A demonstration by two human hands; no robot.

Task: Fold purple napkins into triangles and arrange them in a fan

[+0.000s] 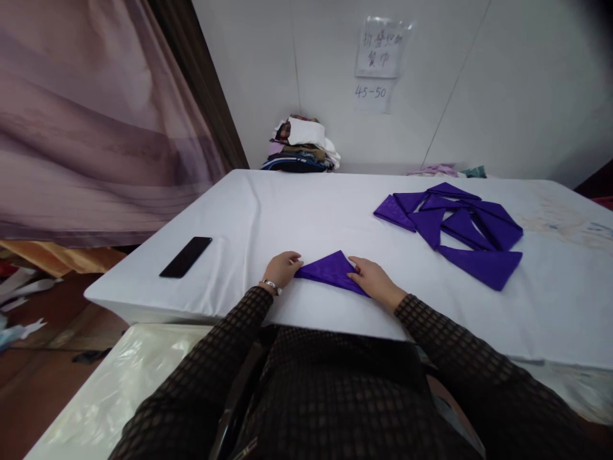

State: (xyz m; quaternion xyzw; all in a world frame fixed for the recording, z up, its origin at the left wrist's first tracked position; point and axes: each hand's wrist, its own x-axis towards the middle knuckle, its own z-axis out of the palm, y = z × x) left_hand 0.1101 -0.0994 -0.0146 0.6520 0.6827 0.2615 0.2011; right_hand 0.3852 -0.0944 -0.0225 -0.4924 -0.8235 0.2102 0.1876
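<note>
A purple cloth napkin [330, 269], folded into a flat triangle, lies on the white-covered table [306, 211] in front of me. Its peak points away from my body. My left hand [283, 268], with a bracelet at the wrist, pinches the left corner between thumb and fingers. On the other side, my right hand [374, 280] grips the sloping right edge, its thumb and fingertips on the cloth. The right corner is partly hidden under that hand.
Several folded purple napkins [500, 268] lie overlapping at the right. A black phone [186, 257] rests on the left. Behind the table sits a stack of folded clothes [306, 144], below paper signs [378, 54] on the wall. A curtain [105, 128] hangs at the left.
</note>
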